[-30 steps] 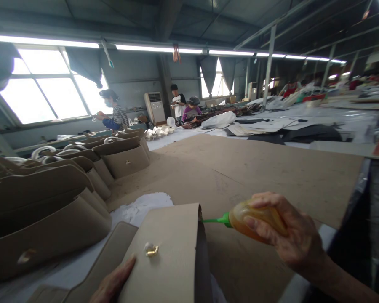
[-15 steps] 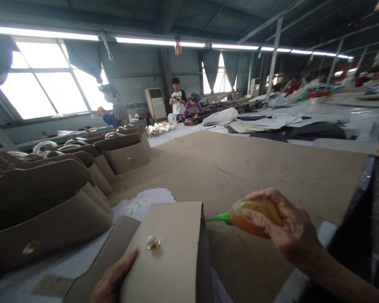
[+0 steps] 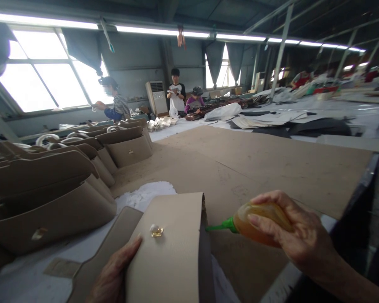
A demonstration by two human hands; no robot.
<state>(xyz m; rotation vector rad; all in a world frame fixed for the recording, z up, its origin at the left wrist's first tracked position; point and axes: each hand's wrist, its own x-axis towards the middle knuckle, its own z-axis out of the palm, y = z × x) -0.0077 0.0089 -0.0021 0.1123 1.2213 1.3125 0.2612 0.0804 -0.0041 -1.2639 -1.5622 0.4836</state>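
Observation:
A beige handbag [image 3: 173,252] with a gold clasp [image 3: 156,230] on its front stands tilted at the bottom middle. My left hand [image 3: 115,269] grips its left side, the thumb lying on the front panel and the other fingers hidden. In my right hand [image 3: 290,227] is a squeeze bottle [image 3: 262,221] of amber liquid, likely glue, with the fingers wrapped round it. Its green nozzle [image 3: 221,226] points left, the tip at the bag's right side edge; whether it touches cannot be made out. The bag's flap [image 3: 109,248] lies spread out to the left.
Several similar beige bags [image 3: 50,202] stand in rows at the left. White paper [image 3: 151,194] lies under the work, on a brown board [image 3: 240,164]. Dark and pale sheets [image 3: 290,122] are piled at the back right. Three people [image 3: 176,94] are at the far tables.
The nozzle tip has moved down along the bag's side edge, toward me. My left hand keeps its hold on the bag. The view has shifted slightly.

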